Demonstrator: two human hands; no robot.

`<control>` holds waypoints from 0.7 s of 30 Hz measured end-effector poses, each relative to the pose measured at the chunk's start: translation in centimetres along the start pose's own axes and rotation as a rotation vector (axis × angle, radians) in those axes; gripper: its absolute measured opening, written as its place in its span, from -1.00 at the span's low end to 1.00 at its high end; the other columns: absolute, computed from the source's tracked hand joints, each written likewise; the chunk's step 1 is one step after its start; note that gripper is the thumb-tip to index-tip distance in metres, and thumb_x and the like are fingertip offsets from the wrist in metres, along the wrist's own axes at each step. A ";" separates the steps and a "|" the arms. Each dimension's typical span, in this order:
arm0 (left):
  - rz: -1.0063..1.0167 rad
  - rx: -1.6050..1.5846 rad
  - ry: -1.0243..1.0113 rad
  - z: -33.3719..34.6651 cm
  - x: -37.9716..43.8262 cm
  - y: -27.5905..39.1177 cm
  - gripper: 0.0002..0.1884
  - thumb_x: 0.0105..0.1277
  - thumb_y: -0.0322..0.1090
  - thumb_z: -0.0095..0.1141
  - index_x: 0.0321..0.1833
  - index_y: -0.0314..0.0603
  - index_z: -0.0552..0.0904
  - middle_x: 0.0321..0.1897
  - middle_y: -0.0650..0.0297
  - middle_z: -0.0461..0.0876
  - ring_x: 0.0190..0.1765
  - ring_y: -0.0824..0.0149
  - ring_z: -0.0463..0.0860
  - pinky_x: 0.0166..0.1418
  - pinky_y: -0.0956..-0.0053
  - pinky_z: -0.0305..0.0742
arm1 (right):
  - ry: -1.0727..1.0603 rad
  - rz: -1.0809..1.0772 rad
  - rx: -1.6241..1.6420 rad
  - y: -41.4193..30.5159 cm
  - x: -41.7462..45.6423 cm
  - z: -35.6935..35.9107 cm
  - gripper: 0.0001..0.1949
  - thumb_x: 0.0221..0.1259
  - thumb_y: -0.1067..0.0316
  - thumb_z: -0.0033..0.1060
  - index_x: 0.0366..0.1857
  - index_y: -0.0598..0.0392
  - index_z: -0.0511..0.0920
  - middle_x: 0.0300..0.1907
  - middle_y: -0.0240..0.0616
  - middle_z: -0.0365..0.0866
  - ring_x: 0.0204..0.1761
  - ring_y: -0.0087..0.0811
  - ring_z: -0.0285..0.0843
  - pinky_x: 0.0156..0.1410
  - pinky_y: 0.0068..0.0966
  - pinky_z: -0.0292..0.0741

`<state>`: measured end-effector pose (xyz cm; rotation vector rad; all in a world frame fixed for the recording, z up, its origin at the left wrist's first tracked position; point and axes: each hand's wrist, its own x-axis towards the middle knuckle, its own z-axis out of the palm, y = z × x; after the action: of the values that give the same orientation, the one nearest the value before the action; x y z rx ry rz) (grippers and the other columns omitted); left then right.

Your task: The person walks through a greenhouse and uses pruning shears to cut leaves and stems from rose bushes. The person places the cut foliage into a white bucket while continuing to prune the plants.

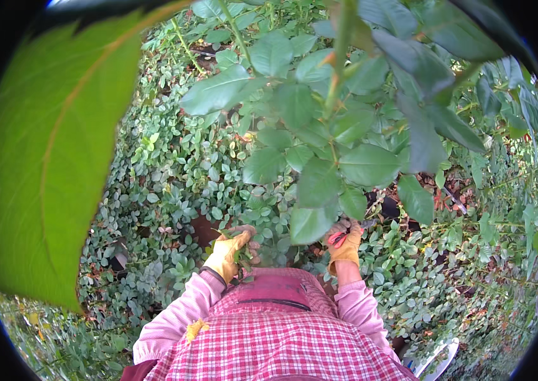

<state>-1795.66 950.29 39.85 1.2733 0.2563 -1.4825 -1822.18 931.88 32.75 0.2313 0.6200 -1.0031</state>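
My left hand (227, 251), in a yellow work glove with a darker palm side, is closed around a few cut green stems (243, 261) just in front of my waist. Some of their leaves hang below the fingers. To the right, my gloved right hand (351, 246) grips red-handled pruning shears (337, 239). Their grey blades point right, among the leaves, and I cannot tell whether they are spread. A hanging rose leaf (312, 226) partly covers the fingers of this hand.
Thorny rose stems (340, 62) with broad leaves hang close before me. A large blurred leaf (54, 157) fills the left side. Low leafy rose growth (173, 190) surrounds my checked apron (259, 343). A white curved object (440, 357) lies at lower right.
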 end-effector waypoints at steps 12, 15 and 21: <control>-0.004 -0.015 -0.143 -7.7 -1.9 7.0 -0.71 0.32 -0.33 0.26 0.05 -0.21 0.56 -0.31 0.10 0.65 -0.44 0.22 0.61 -0.46 0.23 0.57 | 0.145 0.160 -0.947 15.7 0.1 1.6 -0.81 0.36 0.23 0.12 -0.08 0.05 0.49 -0.44 -0.33 0.42 -0.47 -0.33 0.40 -0.36 -0.24 0.43; -0.028 -0.205 -0.212 -9.4 -1.8 7.2 -0.82 0.36 -0.31 0.17 -0.05 -0.16 0.58 -0.28 0.09 0.60 -0.42 0.22 0.58 -0.38 0.21 0.51 | -0.012 0.218 -1.230 17.7 2.1 3.0 -0.81 0.34 0.24 0.15 -0.07 0.02 0.50 -0.43 -0.34 0.46 -0.47 -0.34 0.47 -0.39 -0.30 0.48; -0.142 -0.500 -0.377 -12.3 -0.7 8.0 -0.83 0.34 -0.38 0.10 -0.03 -0.15 0.57 -0.11 -0.02 0.63 -0.34 0.13 0.64 -0.30 0.15 0.55 | -0.051 0.395 -1.302 23.9 1.7 10.9 -0.77 0.30 0.22 0.22 -0.05 -0.02 0.49 -0.40 -0.34 0.49 -0.45 -0.36 0.50 -0.38 -0.35 0.51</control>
<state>-1782.47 956.74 39.21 0.5754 0.4399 -1.6161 -1797.26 938.36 38.25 -0.7931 1.0115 -0.0922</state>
